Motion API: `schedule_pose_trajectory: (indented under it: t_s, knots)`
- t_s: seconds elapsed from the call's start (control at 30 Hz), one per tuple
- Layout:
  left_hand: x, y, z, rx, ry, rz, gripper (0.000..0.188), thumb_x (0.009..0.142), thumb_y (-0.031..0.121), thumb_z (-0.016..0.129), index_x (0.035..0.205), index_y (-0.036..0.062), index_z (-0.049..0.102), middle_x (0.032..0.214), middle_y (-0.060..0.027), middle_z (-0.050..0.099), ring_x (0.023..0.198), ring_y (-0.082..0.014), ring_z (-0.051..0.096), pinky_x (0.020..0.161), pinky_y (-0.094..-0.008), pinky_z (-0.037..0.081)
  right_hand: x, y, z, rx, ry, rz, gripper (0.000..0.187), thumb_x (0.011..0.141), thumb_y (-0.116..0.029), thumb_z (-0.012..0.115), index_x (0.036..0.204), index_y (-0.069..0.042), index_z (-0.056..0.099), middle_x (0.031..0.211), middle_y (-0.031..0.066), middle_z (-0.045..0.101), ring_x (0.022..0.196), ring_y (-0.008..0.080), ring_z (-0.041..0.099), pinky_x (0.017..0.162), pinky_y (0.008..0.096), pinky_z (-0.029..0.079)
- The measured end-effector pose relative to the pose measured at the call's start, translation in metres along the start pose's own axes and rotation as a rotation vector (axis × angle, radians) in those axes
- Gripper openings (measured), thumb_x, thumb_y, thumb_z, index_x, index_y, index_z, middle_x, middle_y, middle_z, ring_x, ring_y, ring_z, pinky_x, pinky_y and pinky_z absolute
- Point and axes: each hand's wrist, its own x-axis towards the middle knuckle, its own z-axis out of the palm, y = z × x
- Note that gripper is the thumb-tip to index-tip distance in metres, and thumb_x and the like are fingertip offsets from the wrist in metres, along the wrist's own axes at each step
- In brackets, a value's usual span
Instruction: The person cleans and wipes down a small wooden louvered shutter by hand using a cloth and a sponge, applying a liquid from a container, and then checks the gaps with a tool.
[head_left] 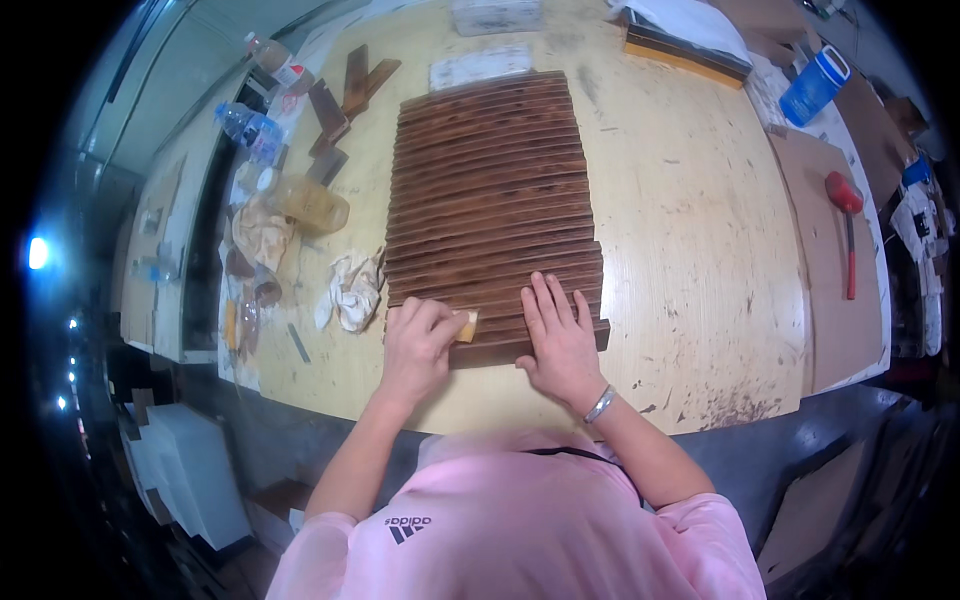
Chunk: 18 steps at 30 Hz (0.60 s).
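Dark brown wooden strips (490, 190) lie side by side in a long stack down the middle of the table. At the near left end of the strips, my left hand (418, 345) is closed around a small yellowish pad (467, 327), which looks like a piece of sandpaper or sponge and is pressed against the wood. My right hand (560, 340) lies flat with fingers stretched out on the near right part of the strips. A metal bracelet (600, 404) circles my right wrist. Beside the strips on the left is a crumpled white cloth (354, 290).
Along the left edge stand a jar of yellowish liquid (312, 204), plastic bottles (250, 130) and loose wood pieces (357, 80). A red mallet (845, 195) lies on cardboard (825, 240) at right, near a blue cup (812, 88). White blocks (482, 68) sit behind the strips.
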Motion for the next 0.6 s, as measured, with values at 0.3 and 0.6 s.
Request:
schedule_pose_trajectory:
  t_s: [0.3, 0.6]
  knots:
    - [-0.067, -0.086, -0.052, -0.873, 0.345, -0.992, 0.037, 0.085, -0.003, 0.067, 0.121, 0.0026, 0.066, 0.1, -0.0035, 0.062, 0.094, -0.0145, 0.059, 0.085, -0.0289, 0.047, -0.029, 0.046, -0.027, 0.45, 0.173, 0.387, 0.119, 0.066, -0.007, 0.088, 0.161, -0.009, 0.016, 0.167, 0.024, -0.003, 0.154, 0.0431, 0.009, 0.124, 0.0458, 0.021]
    - [0.002, -0.007, -0.015, -0.488, 0.059, -0.416, 0.035, 0.079, -0.004, 0.07, 0.114, 0.0025, 0.068, 0.103, -0.0099, 0.064, 0.095, -0.0246, 0.062, 0.083, -0.0342, 0.05, -0.023, 0.048, 0.009, 0.913, 0.272, 0.376, 0.121, 0.067, -0.001, 0.086, 0.161, -0.005, 0.01, 0.166, 0.0203, 0.014, 0.155, 0.033, 0.015, 0.125, 0.0382, 0.023]
